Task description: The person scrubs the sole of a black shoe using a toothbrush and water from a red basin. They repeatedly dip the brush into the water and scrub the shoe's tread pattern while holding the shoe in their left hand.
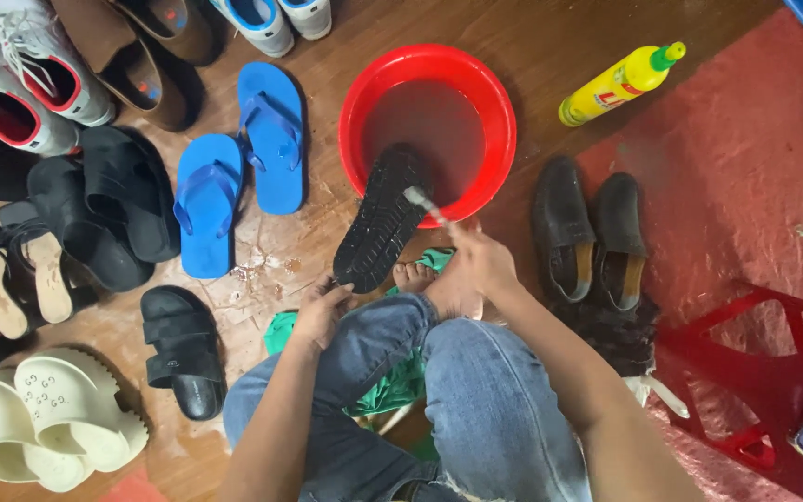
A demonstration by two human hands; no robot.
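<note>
Now red basin (357,102) holds water; black sandal (381,221) tip over rim.

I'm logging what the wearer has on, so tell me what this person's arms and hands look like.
Both forearms are bare, with no sleeves in view. The left hand and right hand wear no gloves; no rings, watch or bracelets are visible. The person wears blue denim jeans, and the feet are bare.
</note>
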